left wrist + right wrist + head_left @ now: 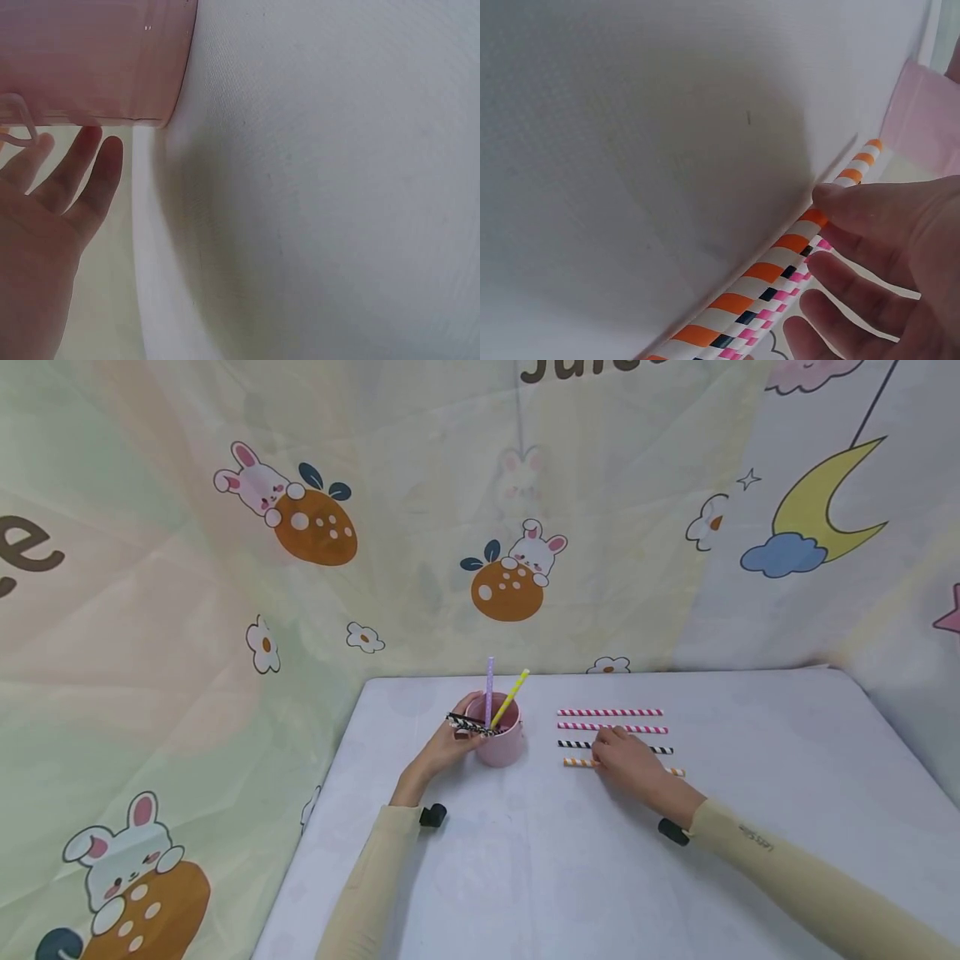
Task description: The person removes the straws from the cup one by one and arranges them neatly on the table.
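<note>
Nearest the person, the right hand (630,766) lies over the orange straw (780,259) and black straw (576,744) at about one o'clock on the white table (750,860), fingers loosely curved with the thumb tip on the orange one, though whether it truly pinches it is hard to tell. At eleven o'clock the left hand (446,745) cups the pink cup (501,745), fingers straight against its side. Farther back lie two pink straws (609,712); a purple straw (490,681) and a yellow straw (513,692) stand in the cup.
</note>
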A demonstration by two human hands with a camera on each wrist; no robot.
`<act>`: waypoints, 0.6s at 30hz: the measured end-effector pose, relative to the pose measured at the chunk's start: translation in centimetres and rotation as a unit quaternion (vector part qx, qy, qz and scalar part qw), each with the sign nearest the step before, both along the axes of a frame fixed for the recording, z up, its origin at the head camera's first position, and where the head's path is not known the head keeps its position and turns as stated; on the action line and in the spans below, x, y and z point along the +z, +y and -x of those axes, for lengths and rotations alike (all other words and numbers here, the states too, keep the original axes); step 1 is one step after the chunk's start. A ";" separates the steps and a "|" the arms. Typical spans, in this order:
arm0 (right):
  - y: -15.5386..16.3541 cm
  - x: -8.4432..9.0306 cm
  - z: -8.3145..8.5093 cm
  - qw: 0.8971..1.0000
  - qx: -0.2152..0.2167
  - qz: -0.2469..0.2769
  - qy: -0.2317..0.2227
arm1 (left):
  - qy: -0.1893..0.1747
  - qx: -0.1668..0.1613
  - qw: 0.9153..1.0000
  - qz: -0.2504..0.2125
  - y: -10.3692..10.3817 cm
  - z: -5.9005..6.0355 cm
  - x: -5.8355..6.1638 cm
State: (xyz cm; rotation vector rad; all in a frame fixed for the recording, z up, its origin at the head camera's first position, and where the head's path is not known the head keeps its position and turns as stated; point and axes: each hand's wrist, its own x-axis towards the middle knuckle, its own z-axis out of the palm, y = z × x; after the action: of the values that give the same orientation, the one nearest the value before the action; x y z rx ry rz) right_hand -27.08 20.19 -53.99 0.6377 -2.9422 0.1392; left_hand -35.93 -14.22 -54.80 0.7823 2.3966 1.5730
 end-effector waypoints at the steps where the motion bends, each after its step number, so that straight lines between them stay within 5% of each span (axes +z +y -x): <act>1: 0.0 -0.1 0.0 1.000 -0.004 -0.003 -0.006 | 0.000 0.002 1.000 -0.002 0.0 0.0 -0.1; 18: -0.2 -0.7 0.4 1.000 -0.010 0.008 -0.029 | -0.012 0.013 1.000 0.003 0.1 -0.2 0.0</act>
State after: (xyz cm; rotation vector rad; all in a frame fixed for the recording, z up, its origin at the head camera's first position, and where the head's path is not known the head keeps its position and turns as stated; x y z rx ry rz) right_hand -27.53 20.03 -54.73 0.6126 -2.9985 0.1809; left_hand -35.73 -14.11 -54.82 0.7298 2.4029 1.5738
